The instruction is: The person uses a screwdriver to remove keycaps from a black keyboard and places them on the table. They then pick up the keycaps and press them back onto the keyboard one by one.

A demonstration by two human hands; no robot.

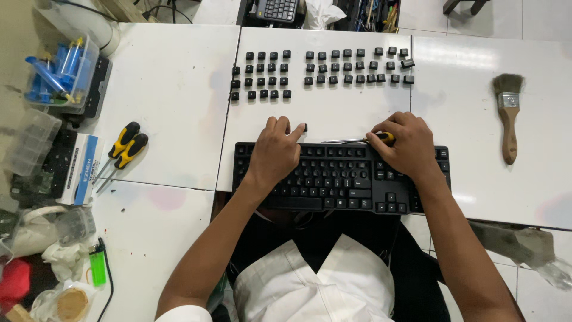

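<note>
1. The left hand lies palm down, fingers spread and lightly curled, index finger stretched forward.
2. The right hand is closed in a loose fist, knuckles up, thumb pointing inward.
3. Both bare forearms angle inward from the near tabletop edge, elbows bent.

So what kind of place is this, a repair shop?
Probably a small electronics repair or cleaning bench: removed keycaps lie in rows above a black keyboard, the right hand holds a screwdriver, and a paintbrush lies nearby.
</note>
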